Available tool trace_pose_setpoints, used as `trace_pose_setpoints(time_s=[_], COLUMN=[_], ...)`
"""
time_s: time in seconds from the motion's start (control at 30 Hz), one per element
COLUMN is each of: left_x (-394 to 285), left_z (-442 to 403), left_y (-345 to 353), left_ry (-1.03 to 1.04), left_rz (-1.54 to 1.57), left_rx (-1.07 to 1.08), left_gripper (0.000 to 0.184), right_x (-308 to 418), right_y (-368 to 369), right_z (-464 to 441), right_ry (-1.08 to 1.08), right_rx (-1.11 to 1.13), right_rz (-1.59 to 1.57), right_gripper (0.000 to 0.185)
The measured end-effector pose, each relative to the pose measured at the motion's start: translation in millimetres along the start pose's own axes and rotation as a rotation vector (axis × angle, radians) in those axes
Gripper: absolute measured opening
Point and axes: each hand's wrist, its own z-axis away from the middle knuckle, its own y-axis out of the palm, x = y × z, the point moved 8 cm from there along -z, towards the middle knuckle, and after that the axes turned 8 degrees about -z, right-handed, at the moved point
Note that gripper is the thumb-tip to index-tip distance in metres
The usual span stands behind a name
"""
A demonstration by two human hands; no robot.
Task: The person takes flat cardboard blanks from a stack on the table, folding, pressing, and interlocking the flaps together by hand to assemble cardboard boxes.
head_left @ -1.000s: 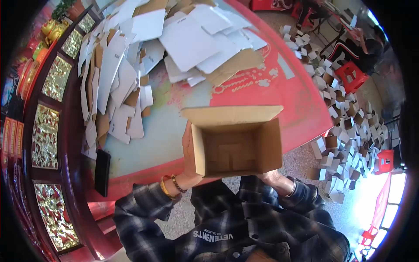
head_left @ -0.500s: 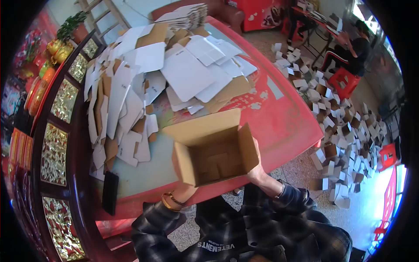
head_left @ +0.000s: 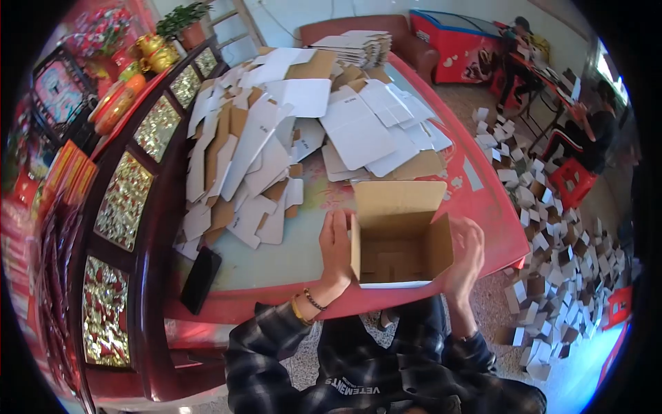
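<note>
An open box (head_left: 396,265), brown inside with its lid flap raised at the back, is near the table's front edge. My left hand (head_left: 336,248) lies along the box's left side, fingers close together and holding it; its thumb is mostly hidden. Beside the right side flap is my right hand (head_left: 465,259), fingers curved and slightly apart, nothing gripped between them. Whether its fingertips touch the flap is unclear. Behind the box, flat white and brown cardboard pieces (head_left: 358,131) are heaped on the table (head_left: 310,203).
A black phone (head_left: 201,281) lies at the table's left edge, beside a dark wooden panel (head_left: 138,259). Many small boxes (head_left: 552,276) cover the floor at right. Two people sit at the back right near a red stool (head_left: 574,182). A red freezer (head_left: 452,52) stands behind.
The view has shifted, showing more of the room's back and left. My right hand has loosened from the box's lower right side and come up beside its flap. My left hand remains at the left side.
</note>
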Motion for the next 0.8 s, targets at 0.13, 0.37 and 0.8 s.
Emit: trace_pose_setpoints(time_s=[0.13,0.37,0.8], left_x=[-25.6,-31.7,-79.3], left_z=[-8.8,-3.9,-71.3], left_y=[-8.8,3.8,-28.2], left_ry=[0.11,0.141,0.39], left_rz=[-0.144,-0.084,-0.626], left_rx=[-0.091,0.026,0.278], left_gripper=[0.032,0.028,0.015], right_x=[9.7,-0.1,3.7], right_y=[16.4,54.4,10.0], right_z=[14.1,30.1,-4.8], right_ry=[-0.045,0.15,0.02], right_rx=[0.369,0.762,0.438], right_rz=[-0.099,0.182,0.213], right_gripper=[0.073,0.126,0.118])
